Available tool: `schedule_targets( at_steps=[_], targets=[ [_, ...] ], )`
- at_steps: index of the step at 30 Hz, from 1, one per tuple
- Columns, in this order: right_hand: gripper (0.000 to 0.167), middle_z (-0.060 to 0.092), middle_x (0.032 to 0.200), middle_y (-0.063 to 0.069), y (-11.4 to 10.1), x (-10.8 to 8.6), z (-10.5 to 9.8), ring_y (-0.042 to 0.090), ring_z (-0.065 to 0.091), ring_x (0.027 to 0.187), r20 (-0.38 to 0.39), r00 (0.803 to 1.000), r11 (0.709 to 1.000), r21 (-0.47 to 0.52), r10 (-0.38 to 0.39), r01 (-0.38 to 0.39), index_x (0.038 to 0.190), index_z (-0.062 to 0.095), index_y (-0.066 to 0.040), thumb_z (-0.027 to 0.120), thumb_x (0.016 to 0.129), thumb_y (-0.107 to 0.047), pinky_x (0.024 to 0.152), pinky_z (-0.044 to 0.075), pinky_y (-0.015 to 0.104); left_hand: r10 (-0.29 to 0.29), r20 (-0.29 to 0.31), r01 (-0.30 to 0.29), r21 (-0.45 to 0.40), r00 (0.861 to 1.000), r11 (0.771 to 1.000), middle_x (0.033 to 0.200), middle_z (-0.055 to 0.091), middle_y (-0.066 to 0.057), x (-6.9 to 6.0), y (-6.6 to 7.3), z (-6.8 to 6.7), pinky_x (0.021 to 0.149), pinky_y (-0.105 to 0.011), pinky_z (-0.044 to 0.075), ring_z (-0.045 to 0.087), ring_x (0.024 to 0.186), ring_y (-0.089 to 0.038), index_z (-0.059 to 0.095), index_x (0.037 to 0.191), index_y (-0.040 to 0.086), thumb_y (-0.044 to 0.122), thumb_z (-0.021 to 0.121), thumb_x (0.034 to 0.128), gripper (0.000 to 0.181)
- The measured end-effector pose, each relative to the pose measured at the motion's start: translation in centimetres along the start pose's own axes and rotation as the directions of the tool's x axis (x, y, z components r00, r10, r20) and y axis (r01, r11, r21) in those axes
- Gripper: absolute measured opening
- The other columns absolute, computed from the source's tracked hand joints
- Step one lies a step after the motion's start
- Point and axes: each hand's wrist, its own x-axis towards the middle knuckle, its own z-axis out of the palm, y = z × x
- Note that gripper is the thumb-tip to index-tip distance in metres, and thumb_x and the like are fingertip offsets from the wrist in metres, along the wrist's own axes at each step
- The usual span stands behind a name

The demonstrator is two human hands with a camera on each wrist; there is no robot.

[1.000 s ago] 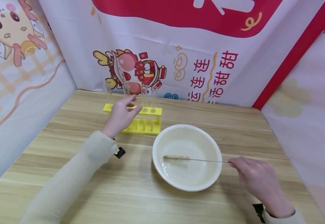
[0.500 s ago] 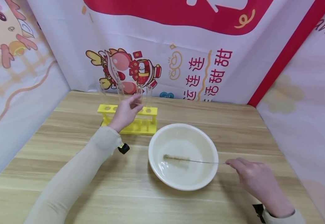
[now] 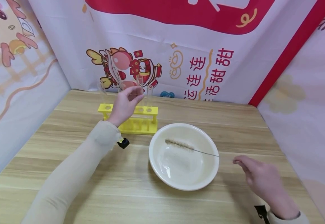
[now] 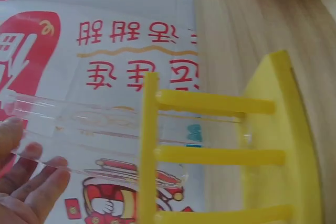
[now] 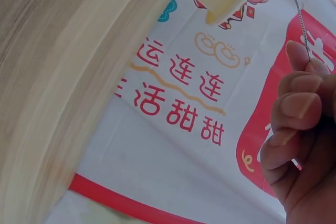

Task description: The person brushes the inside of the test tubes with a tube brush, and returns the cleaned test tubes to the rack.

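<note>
My left hand (image 3: 124, 104) pinches a clear test tube (image 3: 140, 80) over the yellow test tube rack (image 3: 151, 129). In the left wrist view, the held tube (image 4: 105, 156) is drawn partly up, its rounded end just beneath the rack's top plate (image 4: 148, 145). Another clear tube (image 3: 149, 95) stands in the rack beside it. With its fingertips my right hand (image 3: 263, 177) grips the thin twisted wire (image 5: 302, 17) of a bristle brush. The brush head (image 3: 180, 145) is over the inside of the cream bowl (image 3: 151, 152); whether it touches the bowl I cannot tell.
Further clear tubes rise from the rack's left part, one tube (image 3: 102, 88) at its end. The wood-grain table (image 3: 134, 199) meets a printed cloth backdrop (image 3: 221, 34) behind the rack. Cloth walls (image 3: 299, 102) close off both sides.
My left hand has closed its fingertips on a test tube and raised it somewhat. The brush head has shifted toward the bowl's far side, its wire now slanting down to the right.
</note>
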Motion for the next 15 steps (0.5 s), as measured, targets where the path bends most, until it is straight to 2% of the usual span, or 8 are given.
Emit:
schedule_targets(
  at_steps=[2,4,6,8,10,11,13,15],
  targets=[
    [0.047,0.074,0.079,0.001,0.1,0.0,-0.3,0.015,0.064,0.051,-0.002,1.000,1.000,0.012,0.014,-0.014,0.090,0.071,-0.010,0.036,0.109,-0.035,0.038,0.042,0.025,0.071,-0.034,-0.072,-0.028,0.997,0.997,0.117,0.066,-0.002,0.0,0.9,-0.3,0.094,-0.025,0.051,0.063,0.109,-0.013,0.063,0.129,0.012,0.027,0.068,0.0940,0.039],
    [0.047,0.074,0.079,0.001,0.1,0.0,-0.6,0.010,0.060,0.047,0.007,0.999,0.999,0.021,0.034,-0.034,0.091,0.072,-0.009,0.037,0.109,-0.036,0.038,0.041,0.023,0.157,-0.076,-0.162,-0.053,0.985,0.985,0.115,0.066,-0.005,-0.1,1.8,-0.6,0.092,-0.025,0.052,0.065,0.105,-0.013,0.064,0.128,0.010,0.023,0.069,0.0938,0.037],
    [0.046,0.074,0.080,0.001,0.1,0.1,-1.0,0.005,0.054,0.045,0.021,0.998,0.997,0.038,0.060,-0.061,0.091,0.071,-0.009,0.038,0.108,-0.037,0.037,0.039,0.021,0.234,-0.113,-0.242,-0.060,0.966,0.969,0.114,0.066,-0.005,-0.4,2.8,-0.9,0.090,-0.025,0.053,0.066,0.103,-0.014,0.064,0.127,0.007,0.020,0.069,0.0937,0.036],
    [0.045,0.074,0.080,0.001,0.1,0.1,-1.2,-0.001,0.047,0.045,0.032,0.996,0.994,0.060,0.086,-0.088,0.092,0.071,-0.009,0.039,0.108,-0.037,0.038,0.037,0.020,0.323,-0.137,-0.331,-0.039,0.936,0.943,0.112,0.066,-0.006,-0.7,3.9,-1.2,0.088,-0.025,0.054,0.067,0.100,-0.015,0.064,0.126,0.006,0.014,0.069,0.0931,0.034],
    [0.045,0.073,0.078,-0.001,0.1,0.1,-1.5,-0.006,0.041,0.047,0.037,0.993,0.990,0.074,0.115,-0.117,0.093,0.071,-0.010,0.039,0.107,-0.038,0.040,0.037,0.019,0.428,-0.138,-0.431,0.012,0.893,0.902,0.111,0.066,-0.006,-1.2,4.7,-1.5,0.086,-0.024,0.055,0.067,0.097,-0.015,0.065,0.125,0.004,0.009,0.070,0.0918,0.035],
    [0.045,0.071,0.075,-0.003,0.1,0.1,-1.5,-0.007,0.040,0.047,0.025,0.993,0.989,0.082,0.119,-0.120,0.093,0.072,-0.010,0.040,0.107,-0.038,0.040,0.037,0.019,0.487,-0.123,-0.485,0.046,0.865,0.873,0.111,0.066,-0.007,-1.5,5.1,-1.6,0.085,-0.024,0.055,0.067,0.096,-0.016,0.065,0.125,0.003,0.007,0.070,0.0912,0.035],
    [0.046,0.065,0.068,-0.009,0.2,0.1,-1.5,-0.009,0.037,0.048,-0.003,0.992,0.987,0.102,0.125,-0.124,0.092,0.072,-0.009,0.040,0.107,-0.039,0.041,0.036,0.018,0.607,-0.066,-0.596,0.128,0.792,0.792,0.110,0.066,-0.010,-2.1,5.7,-1.8,0.085,-0.024,0.055,0.066,0.095,-0.017,0.065,0.124,0.001,0.004,0.072,0.0891,0.036],
    [0.047,0.057,0.063,-0.014,0.2,0.1,-1.5,-0.009,0.037,0.049,-0.032,0.991,0.984,0.127,0.127,-0.122,0.091,0.073,-0.009,0.041,0.107,-0.039,0.043,0.035,0.016,0.693,0.028,-0.686,0.181,0.720,0.705,0.108,0.067,-0.012,-3.0,6.0,-1.9,0.082,-0.024,0.056,0.066,0.092,-0.018,0.064,0.124,-0.002,0.002,0.073,0.0875,0.038]
  ],
)
